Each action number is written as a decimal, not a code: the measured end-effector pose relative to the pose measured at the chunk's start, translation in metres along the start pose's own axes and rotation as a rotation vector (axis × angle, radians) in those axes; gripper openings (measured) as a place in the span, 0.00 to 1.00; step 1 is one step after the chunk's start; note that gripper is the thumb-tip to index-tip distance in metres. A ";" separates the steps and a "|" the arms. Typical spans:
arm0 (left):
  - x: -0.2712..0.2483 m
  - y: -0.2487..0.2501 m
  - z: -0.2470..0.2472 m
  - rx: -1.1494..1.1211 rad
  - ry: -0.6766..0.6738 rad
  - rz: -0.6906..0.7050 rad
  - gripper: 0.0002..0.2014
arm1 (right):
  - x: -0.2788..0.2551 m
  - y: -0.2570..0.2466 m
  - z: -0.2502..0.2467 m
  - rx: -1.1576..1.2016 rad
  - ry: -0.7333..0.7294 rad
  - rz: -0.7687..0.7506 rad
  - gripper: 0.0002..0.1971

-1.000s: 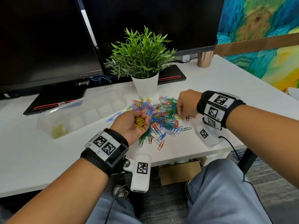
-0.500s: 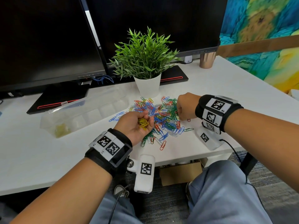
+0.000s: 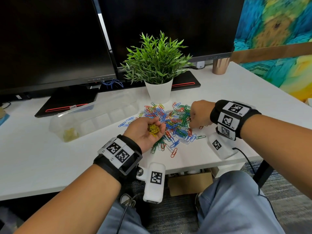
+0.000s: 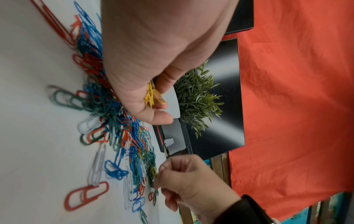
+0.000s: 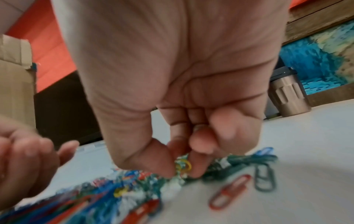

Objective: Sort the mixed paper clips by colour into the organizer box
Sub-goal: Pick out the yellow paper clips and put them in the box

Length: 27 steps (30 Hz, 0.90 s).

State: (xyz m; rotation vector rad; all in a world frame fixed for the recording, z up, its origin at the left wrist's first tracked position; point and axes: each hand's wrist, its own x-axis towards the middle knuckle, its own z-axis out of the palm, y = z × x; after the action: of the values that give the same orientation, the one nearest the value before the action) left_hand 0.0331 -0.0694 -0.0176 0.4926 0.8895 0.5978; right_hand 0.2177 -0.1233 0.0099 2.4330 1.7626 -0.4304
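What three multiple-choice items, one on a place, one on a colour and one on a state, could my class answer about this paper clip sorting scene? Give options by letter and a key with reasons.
1. Where does the potted plant stand?
A. behind the pile of clips
B. inside the organizer box
C. on the floor

2. What colour are the clips in the left hand?
A. red
B. yellow
C. white

3. What is the right hand doing?
A. lying flat on the desk
B. pinching a clip at the pile
C. gripping the copper cup

Key:
1 A: its white pot sits just beyond the mixed pile.
2 B: a yellow bunch lies in the cupped palm.
3 B: thumb and finger close on a yellow clip.
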 end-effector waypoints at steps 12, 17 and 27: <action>0.000 -0.006 0.009 -0.007 -0.036 0.013 0.07 | 0.010 -0.032 -0.009 0.698 0.002 -0.221 0.04; 0.000 -0.002 0.003 0.012 0.063 0.006 0.09 | 0.021 -0.022 0.002 0.250 0.035 -0.135 0.06; -0.006 0.003 0.000 0.012 0.053 0.020 0.09 | 0.029 -0.036 0.005 0.024 -0.015 -0.204 0.09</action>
State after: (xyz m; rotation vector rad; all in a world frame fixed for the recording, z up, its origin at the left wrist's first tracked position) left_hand 0.0296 -0.0711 -0.0128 0.4993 0.9401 0.6264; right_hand 0.1914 -0.0862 -0.0009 2.2666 2.0198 -0.4902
